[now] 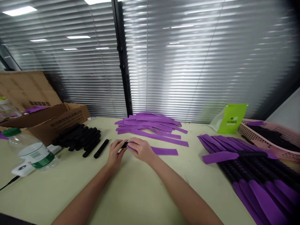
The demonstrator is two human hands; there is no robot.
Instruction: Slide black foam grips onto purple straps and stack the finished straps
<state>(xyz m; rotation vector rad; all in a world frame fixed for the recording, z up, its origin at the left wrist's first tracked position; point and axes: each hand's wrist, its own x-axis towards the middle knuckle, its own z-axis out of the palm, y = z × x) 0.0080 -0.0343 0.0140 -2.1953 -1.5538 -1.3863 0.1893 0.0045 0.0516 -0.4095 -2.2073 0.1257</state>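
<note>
My left hand (115,153) is closed around a short black tube (125,145), most of it hidden by the fingers. Pinched in my right hand (141,150) is the end of a purple strip (130,144), right against the tube's end. Whether it enters the tube, I cannot tell. Another length of purple strip (165,151) shows beyond my right wrist; whether it belongs to the pinched piece is hidden. A loose black tube (101,148) lies left of my left hand. Behind both hands is a pile of flat purple strips (152,125).
Black tubes (78,137) are heaped at left by a cardboard box (61,120) and a plastic bottle (35,151). At right lie several purple strips with black tubes around their middles (253,162), near a green pouch (232,118) and a pink basket (281,153). Window blinds stand behind.
</note>
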